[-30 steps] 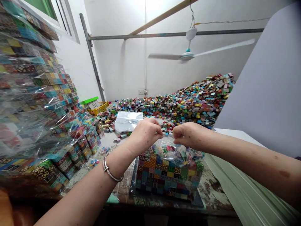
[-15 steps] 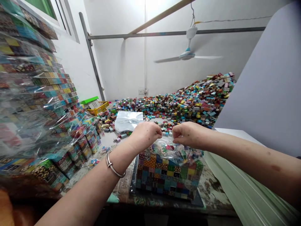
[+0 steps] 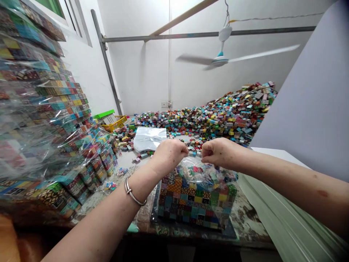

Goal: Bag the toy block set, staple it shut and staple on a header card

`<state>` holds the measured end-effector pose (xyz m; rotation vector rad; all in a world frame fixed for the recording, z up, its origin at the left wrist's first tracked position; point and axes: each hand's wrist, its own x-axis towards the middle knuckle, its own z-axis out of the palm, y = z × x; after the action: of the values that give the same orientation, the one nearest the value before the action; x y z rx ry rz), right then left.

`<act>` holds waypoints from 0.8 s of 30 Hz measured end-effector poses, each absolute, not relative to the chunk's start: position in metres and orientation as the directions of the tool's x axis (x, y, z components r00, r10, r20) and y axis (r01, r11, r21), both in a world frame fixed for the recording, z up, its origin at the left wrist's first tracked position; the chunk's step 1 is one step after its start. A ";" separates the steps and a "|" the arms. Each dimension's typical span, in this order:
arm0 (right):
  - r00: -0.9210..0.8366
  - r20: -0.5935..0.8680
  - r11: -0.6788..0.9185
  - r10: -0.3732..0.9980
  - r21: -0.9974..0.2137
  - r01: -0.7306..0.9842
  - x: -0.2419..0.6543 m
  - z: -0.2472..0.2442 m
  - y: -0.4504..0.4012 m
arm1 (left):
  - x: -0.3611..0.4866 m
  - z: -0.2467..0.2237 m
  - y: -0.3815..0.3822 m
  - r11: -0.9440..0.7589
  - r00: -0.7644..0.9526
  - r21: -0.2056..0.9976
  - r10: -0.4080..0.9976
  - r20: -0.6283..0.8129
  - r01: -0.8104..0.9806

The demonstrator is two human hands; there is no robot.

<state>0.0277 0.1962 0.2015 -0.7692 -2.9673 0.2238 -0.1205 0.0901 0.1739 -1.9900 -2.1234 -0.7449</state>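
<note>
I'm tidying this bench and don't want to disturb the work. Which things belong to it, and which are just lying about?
In hand: clear film, apparently pinched by the left hand and right hand; patterned block under it; dark board beneath.

Apparently lying about: heap of loose pieces; silvery sheet; yellow basket; wrapped stacks.

A workshop (heaped colourful blocks (image 3: pixel 231 118), plastic-wrapped stacks (image 3: pixel 60 98))

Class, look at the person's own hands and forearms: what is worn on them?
The left hand and right hand have no gloves. The left forearm and right forearm show no sleeves. Near the left wrist sits a thin silver-coloured bangle with a small raised piece; no bracelet shows on the right.
</note>
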 end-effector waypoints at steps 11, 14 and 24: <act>-0.857 0.020 0.834 0.515 -0.246 0.495 0.032 0.202 0.193 | -0.118 0.176 0.078 -0.070 -0.160 0.475 0.890 0.427 0.877; -0.867 0.005 0.841 0.498 -0.247 0.482 0.033 0.204 0.191 | -0.115 0.181 0.075 -0.046 -0.139 0.440 0.915 0.378 0.897; -0.887 -0.013 0.833 0.461 -0.338 0.438 0.042 0.202 0.185 | -0.110 0.169 0.073 -0.074 -0.077 0.299 0.882 0.464 0.951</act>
<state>0.0422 0.1852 0.2017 -0.7220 -2.9415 0.5176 -0.1101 0.0726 0.1686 -2.0465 -2.0497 -0.8520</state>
